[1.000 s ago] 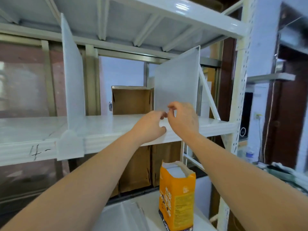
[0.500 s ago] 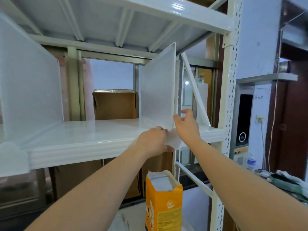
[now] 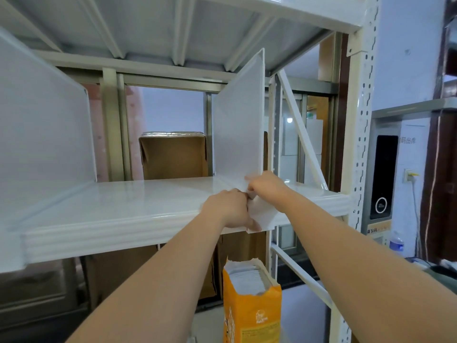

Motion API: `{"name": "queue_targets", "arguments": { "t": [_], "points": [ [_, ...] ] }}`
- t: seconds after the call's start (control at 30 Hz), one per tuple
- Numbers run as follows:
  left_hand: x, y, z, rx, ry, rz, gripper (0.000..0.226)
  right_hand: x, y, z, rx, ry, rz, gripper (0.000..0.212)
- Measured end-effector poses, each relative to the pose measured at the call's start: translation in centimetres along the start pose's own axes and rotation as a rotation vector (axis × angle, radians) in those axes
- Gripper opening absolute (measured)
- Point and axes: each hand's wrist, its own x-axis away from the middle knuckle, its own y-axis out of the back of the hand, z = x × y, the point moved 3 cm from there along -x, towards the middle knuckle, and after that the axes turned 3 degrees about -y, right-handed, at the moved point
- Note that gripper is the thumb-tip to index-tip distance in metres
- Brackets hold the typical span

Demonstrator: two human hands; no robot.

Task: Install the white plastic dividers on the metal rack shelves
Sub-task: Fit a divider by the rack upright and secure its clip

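White plastic divider (image 3: 238, 125) stands upright near the shelf's (image 3: 138, 206) right front edge. Left hand (image 3: 228, 210) and right hand (image 3: 265, 184) fingers are closed, apparently gripping its front clip (image 3: 262, 214)

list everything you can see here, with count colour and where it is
metal rack shelf: 1, white, across the middle, with another shelf above
plastic dividers: 2, translucent white, upright on the shelf; one at far left, one at right with its front clip over the shelf edge
cardboard box: 1, brown, behind the rack, between the dividers
orange bag: 1, orange, open top, below the shelf
rack upright: 1, cream, perforated, right side
black wall device: 1, black, right of the rack
water bottle: 1, clear, lower right
left hand: on the right divider's front clip
right hand: at that divider's base
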Motion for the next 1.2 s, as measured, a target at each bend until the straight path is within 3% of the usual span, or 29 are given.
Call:
{"name": "queue_targets", "arguments": {
  "t": [0.07, 0.17, 0.67, 0.97, 1.2],
  "points": [
    [-0.1, -0.1, 0.0, 0.011, 0.0, -0.005, 0.072, -0.3, 0.0, -0.1, 0.049, 0.021, 0.022, 0.016],
    [0.0, -0.2, 0.0, 0.028, -0.004, -0.022, 0.069, -0.4, -0.1, -0.4, 0.074, 0.047, 0.018, 0.032],
    [0.3, -0.2, 0.0, 0.007, -0.001, -0.076, 0.095, -0.7, -0.5, -0.8, 0.091, 0.13, 0.051, 0.028],
    [0.5, -0.2, -0.1, -0.02, -0.014, -0.103, 0.081, -2.2, -1.5, -1.8, 0.189, 0.105, -0.109, 0.02],
    [0.2, -0.3, -0.1, -0.031, -0.047, -0.072, 0.074, -0.9, -1.4, -2.2, 0.006, 0.215, -0.298, 0.044]
  ]
}}
